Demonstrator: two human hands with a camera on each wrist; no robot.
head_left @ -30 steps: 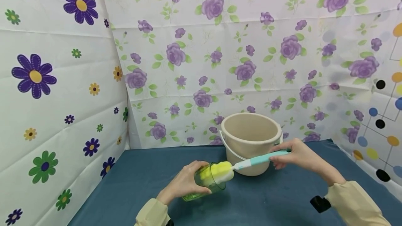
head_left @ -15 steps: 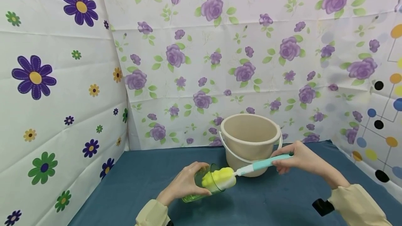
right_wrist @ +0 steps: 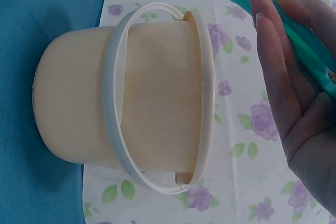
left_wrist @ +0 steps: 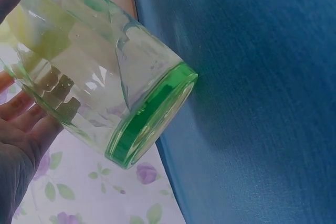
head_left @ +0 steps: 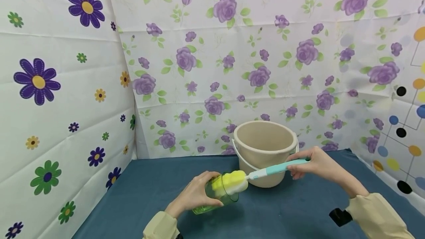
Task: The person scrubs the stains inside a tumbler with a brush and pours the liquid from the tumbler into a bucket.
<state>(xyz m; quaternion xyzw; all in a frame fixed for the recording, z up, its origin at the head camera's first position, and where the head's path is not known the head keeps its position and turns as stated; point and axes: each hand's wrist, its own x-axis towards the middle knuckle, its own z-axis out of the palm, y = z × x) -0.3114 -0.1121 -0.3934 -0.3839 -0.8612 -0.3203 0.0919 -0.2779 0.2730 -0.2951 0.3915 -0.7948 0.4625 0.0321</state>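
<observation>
My left hand (head_left: 196,191) grips a clear green drinking glass (left_wrist: 100,72), tipped with its mouth toward the right. Its thick green base shows in the left wrist view. A bottle brush with a yellow and white sponge head (head_left: 234,182) sits partly inside the glass, the head's right end sticking out of the mouth. My right hand (head_left: 308,163) pinches the brush's turquoise handle (head_left: 282,166) between thumb and fingers. In the right wrist view the handle (right_wrist: 294,40) runs across the fingers.
Behind the handle stands a beige bucket (head_left: 244,155) with a white carrying handle hanging down its front. A dark blue cloth (head_left: 159,180) covers the table. Flower-patterned sheets (head_left: 199,47) hang at the back and left.
The brush shifted slightly down and outward half a second ago, and its head is now higher and a little deeper in the glass. The left hand and glass have hardly moved.
</observation>
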